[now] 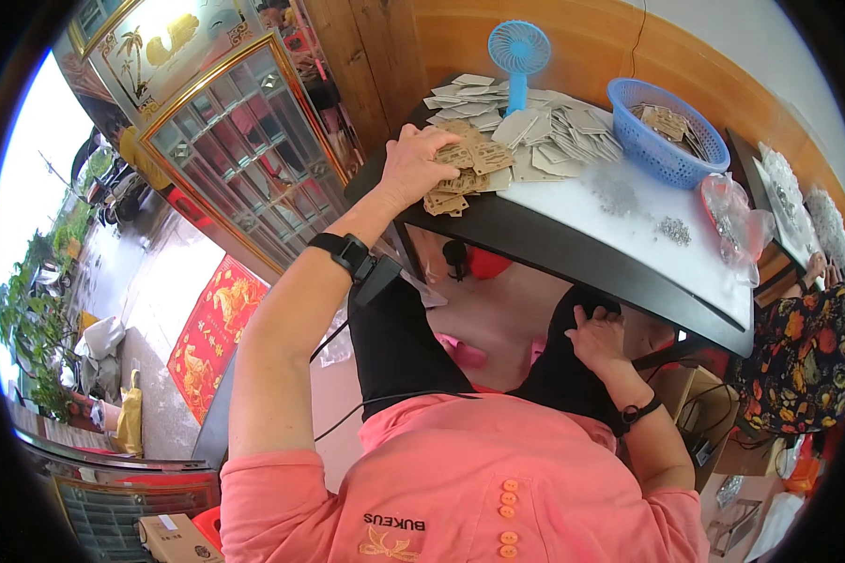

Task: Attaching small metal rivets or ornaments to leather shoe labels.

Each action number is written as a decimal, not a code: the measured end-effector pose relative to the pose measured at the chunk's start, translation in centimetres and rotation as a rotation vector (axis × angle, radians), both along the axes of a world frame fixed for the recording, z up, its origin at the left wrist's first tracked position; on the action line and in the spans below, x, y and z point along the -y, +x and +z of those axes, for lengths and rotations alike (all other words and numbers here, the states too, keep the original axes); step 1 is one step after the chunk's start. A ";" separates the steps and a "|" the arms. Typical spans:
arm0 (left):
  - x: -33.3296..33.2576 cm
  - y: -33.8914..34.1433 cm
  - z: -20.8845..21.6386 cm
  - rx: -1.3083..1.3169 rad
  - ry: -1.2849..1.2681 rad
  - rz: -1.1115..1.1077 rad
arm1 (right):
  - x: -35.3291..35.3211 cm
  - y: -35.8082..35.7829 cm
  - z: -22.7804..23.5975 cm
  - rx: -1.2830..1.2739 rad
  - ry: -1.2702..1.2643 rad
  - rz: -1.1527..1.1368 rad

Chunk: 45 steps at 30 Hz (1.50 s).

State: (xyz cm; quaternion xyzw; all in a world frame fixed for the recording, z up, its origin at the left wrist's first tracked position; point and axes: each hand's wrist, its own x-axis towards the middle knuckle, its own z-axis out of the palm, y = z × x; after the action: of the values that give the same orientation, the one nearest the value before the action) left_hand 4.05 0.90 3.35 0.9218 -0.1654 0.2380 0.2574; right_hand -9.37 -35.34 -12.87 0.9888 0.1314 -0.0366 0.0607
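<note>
At the table's left end, my left hand [415, 167] curls over the edge of a stack of thin brown boards [481, 158]. Its thumb and fingers close on boards at the stack's left side; exactly how many they grip is hidden. The boards carry dark printed patterns and lie loosely overlapped. My right hand [596, 336] rests on my thigh below the table edge, fingers spread, holding nothing. Just behind the brown stack spreads a heap of pale grey flat pieces [563, 136].
A blue fan [519, 52] stands upright behind the heap. Farther right are a blue plastic basket [671, 141] with brown boards, small metal parts [673, 231] on the white surface [582, 206], and a clear-and-red plastic bag [730, 220]. Another person's hand [817, 269] shows at far right.
</note>
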 end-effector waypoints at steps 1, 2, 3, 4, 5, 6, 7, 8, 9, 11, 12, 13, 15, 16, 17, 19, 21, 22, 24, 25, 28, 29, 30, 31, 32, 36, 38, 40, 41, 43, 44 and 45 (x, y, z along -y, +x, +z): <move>0.0 -0.1 -0.3 -0.026 0.034 0.027 | -0.1 0.1 -0.1 -0.011 0.002 0.012; 0.0 -0.1 -0.2 -0.026 0.036 0.027 | -0.2 0.0 0.0 -0.011 0.004 0.011; 0.0 -0.2 -0.1 -0.054 -0.025 0.019 | -0.3 0.0 0.1 -0.021 -0.014 0.010; -0.1 -0.2 0.0 -0.082 -0.087 0.012 | -0.4 0.0 0.2 -0.031 -0.033 0.009; -0.1 -0.3 0.3 -0.082 -0.083 0.014 | -0.4 0.0 0.2 -0.030 -0.029 0.010; -0.2 -0.3 0.7 -0.074 -0.080 -0.002 | -0.4 0.1 0.2 -0.056 -0.017 0.009; -0.2 -0.3 1.0 -0.066 -0.078 -0.017 | -0.3 0.1 0.3 -0.081 -0.006 0.008; -0.4 -0.3 0.9 -0.064 -0.077 -0.014 | -0.2 0.1 0.2 -0.079 -0.006 0.011; -0.4 -0.2 0.7 -0.078 -0.041 0.022 | -0.1 0.1 0.2 -0.074 0.002 0.011; -0.6 0.1 0.2 -0.089 -0.004 0.068 | 0.1 0.0 0.1 -0.066 0.011 0.020; -1.0 0.4 0.1 -0.079 -0.071 0.049 | 0.1 -0.1 0.1 -0.072 0.008 0.006; -1.3 0.6 -0.1 -0.067 -0.139 0.031 | 0.1 -0.1 0.1 -0.079 0.004 -0.008; -0.6 0.3 0.4 0.051 -0.180 0.062 | 0.5 -0.4 0.2 -0.081 0.008 -0.016; -0.5 0.0 0.7 0.169 -0.218 0.088 | 0.6 -0.5 0.4 -0.085 0.013 -0.030; -0.5 -0.2 0.6 0.170 -0.218 0.091 | 0.5 -0.5 0.5 -0.083 0.013 -0.026; -0.5 -0.6 0.5 0.212 -0.323 0.088 | 0.4 -0.5 0.9 -0.117 0.042 -0.049; 1.3 -2.0 0.9 0.188 -0.394 0.061 | 1.1 -0.5 1.7 -0.163 0.018 0.003; 2.5 -3.1 1.2 0.164 -0.464 0.041 | 1.6 -0.5 2.4 -0.208 -0.007 0.060; 5.1 -7.4 2.3 0.025 -0.625 -0.020 | 1.6 -0.5 6.8 -0.365 0.644 0.301; 6.6 -9.8 2.6 -0.013 -0.586 -0.054 | 0.3 -1.1 9.4 -0.385 1.033 0.366; 10.8 -14.1 0.4 -0.149 -0.806 -0.354 | -3.1 -1.3 16.8 -0.429 1.511 0.054; 12.1 -14.1 -0.4 -0.144 -0.819 -0.442 | -3.6 -0.4 17.3 -0.357 1.582 0.047; 13.4 -13.9 -0.5 -0.145 -0.816 -0.459 | -4.1 0.1 17.6 -0.366 1.674 -0.021; 14.4 -13.7 -0.5 -0.142 -0.817 -0.430 | -4.4 0.6 17.8 -0.376 1.767 -0.087; 15.0 -13.8 -0.5 -0.141 -0.817 -0.391 | -4.6 0.9 17.4 -0.372 1.773 -0.089; 15.6 -12.3 1.1 -0.315 -0.719 -0.366 | -3.6 2.7 16.4 -0.113 1.910 -0.087; 13.8 -8.3 0.2 -0.152 -0.574 -0.277 | -2.1 3.7 16.8 0.040 1.815 -0.109; 11.4 -3.0 -0.2 0.010 -0.341 -0.105 | -0.1 4.2 17.2 0.017 1.792 -0.147; 10.2 -0.6 0.5 0.008 -0.249 -0.022 | 0.9 4.4 16.7 -0.010 1.823 -0.140; 9.6 2.8 2.8 -0.120 -0.127 0.059 | 1.4 4.3 15.7 -0.018 1.833 -0.158; 9.4 4.4 3.3 -0.110 -0.128 0.059 | 1.5 4.0 15.2 -0.030 1.841 -0.180; 9.4 5.8 3.5 -0.154 -0.050 0.042 | 1.4 3.8 14.5 -0.023 1.842 -0.173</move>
State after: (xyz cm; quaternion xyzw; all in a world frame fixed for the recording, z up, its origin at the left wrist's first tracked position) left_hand 9.87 -8.45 6.82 0.9340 -0.1195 0.1758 0.2870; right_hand -5.54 -36.76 1.67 0.6526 0.0350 0.0682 -0.7538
